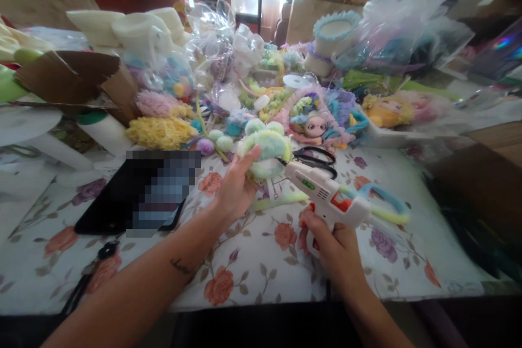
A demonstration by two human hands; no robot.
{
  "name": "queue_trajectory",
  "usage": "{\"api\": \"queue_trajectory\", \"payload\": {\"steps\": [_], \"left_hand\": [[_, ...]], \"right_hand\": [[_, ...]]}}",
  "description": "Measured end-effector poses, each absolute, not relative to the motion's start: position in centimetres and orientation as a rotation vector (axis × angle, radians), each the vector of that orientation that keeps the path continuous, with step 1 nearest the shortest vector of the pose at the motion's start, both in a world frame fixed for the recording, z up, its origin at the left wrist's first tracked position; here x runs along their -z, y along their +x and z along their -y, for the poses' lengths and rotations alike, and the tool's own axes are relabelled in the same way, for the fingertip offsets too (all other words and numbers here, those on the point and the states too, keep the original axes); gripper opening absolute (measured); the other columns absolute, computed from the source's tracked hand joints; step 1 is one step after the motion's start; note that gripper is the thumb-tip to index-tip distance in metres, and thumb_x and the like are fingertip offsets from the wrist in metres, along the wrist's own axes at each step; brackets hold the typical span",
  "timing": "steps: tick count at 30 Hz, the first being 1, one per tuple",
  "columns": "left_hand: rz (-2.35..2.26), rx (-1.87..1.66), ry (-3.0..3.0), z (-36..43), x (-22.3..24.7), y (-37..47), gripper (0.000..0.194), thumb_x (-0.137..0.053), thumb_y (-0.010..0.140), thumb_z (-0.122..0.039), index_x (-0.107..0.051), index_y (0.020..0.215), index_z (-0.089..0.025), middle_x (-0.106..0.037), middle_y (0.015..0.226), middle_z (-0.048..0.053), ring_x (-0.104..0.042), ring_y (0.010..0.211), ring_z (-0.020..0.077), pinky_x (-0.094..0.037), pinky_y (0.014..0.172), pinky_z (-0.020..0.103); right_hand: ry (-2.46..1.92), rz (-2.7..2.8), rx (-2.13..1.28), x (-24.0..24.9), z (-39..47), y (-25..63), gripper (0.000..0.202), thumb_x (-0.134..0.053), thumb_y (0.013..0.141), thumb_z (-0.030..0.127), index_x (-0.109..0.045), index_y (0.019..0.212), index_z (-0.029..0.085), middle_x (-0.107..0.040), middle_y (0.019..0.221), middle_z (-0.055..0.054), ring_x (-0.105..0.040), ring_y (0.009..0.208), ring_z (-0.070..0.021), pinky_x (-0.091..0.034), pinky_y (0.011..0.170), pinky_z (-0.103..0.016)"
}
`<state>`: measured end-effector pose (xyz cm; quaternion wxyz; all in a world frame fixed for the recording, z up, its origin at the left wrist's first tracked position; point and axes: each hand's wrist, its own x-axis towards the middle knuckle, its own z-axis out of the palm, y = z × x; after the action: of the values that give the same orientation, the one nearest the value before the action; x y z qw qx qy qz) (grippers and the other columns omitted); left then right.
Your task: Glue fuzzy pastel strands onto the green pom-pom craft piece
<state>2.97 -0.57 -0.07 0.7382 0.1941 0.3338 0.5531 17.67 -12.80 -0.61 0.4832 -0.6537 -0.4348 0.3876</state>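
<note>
In my left hand (pixel 241 187) is a fuzzy pale green and yellow craft piece (pixel 267 144), with pompoms along its top. My right hand (pixel 332 239) is wrapped round the handle of a white glue gun (pixel 320 190) with an orange trigger. The gun's dark nozzle points left and sits at the craft piece's right side; whether it touches cannot be made out. Black-handled scissors (pixel 316 156) lie just behind the gun. Beyond the gun's rear is a blue and yellow fuzzy loop (pixel 385 204) on the floral tablecloth (pixel 265 261).
A black tablet or phone (pixel 110 196) lies at left. Behind it are a cardboard box (pixel 73 84) and yellow fluffy trim (pixel 161 131). Several pompoms, a doll head (pixel 316 126), a white ribbon spool (pixel 297 81) and clear plastic bags (pixel 411 16) crowd the back. A white tray (pixel 403 136) holds dolls at right.
</note>
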Motion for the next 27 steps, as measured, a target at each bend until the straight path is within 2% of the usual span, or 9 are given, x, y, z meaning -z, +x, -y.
{"api": "queue_trajectory", "payload": {"steps": [6, 10, 14, 20, 27], "left_hand": [[-0.744, -1.209, 0.441, 0.7, 0.1, 2.9, 0.048, -0.079, 0.093, -0.024, -0.066, 0.140, -0.025, -0.083, 0.113, 0.003, -0.078, 0.106, 0.0229, -0.062, 0.086, 0.031], [-0.713, -1.227, 0.451, 0.6, 0.1, 3.0, 0.050, -0.079, 0.093, -0.024, -0.065, 0.142, -0.025, -0.082, 0.119, 0.003, -0.077, 0.112, 0.0221, -0.062, 0.094, 0.032], [-0.767, -1.222, 0.420, 0.7, -0.3, 3.1, 0.045, -0.073, 0.098, -0.022, -0.065, 0.142, -0.023, -0.082, 0.119, 0.004, -0.077, 0.112, 0.0214, -0.062, 0.094, 0.030], [-0.769, -1.237, 0.436, 0.9, -0.8, 3.3, 0.046, -0.068, 0.101, -0.021, -0.062, 0.147, -0.021, -0.078, 0.134, 0.008, -0.073, 0.125, 0.0245, -0.061, 0.098, 0.032], [-0.751, -1.247, 0.420, 0.8, -0.7, 3.3, 0.042, -0.068, 0.101, -0.020, -0.065, 0.143, -0.019, -0.081, 0.125, 0.007, -0.077, 0.116, 0.0237, -0.063, 0.094, 0.031]], "right_hand": [[-1.562, 1.067, -1.005, 0.6, 12.7, 17.5, 0.044, -0.064, 0.092, 0.043, -0.061, 0.053, 0.023, -0.060, 0.047, -0.001, -0.056, 0.048, -0.0157, -0.047, 0.053, -0.028], [-1.620, 1.046, -0.923, 0.1, 12.9, 17.4, 0.044, -0.063, 0.092, 0.043, -0.060, 0.054, 0.024, -0.059, 0.049, 0.000, -0.056, 0.051, -0.0160, -0.047, 0.056, -0.029], [-1.589, 1.026, -0.988, 0.0, 12.9, 17.3, 0.042, -0.062, 0.092, 0.042, -0.060, 0.054, 0.023, -0.061, 0.049, -0.001, -0.055, 0.050, -0.0149, -0.045, 0.056, -0.029], [-1.651, 0.989, -0.882, 1.0, 12.8, 17.9, 0.037, -0.066, 0.091, 0.050, -0.065, 0.068, 0.022, -0.063, 0.053, 0.000, -0.056, 0.053, -0.0164, -0.043, 0.056, -0.029], [-1.614, 1.043, -0.939, 0.6, 12.8, 17.7, 0.045, -0.061, 0.094, 0.045, -0.060, 0.054, 0.023, -0.059, 0.049, 0.000, -0.056, 0.051, -0.0153, -0.045, 0.057, -0.029]]}}
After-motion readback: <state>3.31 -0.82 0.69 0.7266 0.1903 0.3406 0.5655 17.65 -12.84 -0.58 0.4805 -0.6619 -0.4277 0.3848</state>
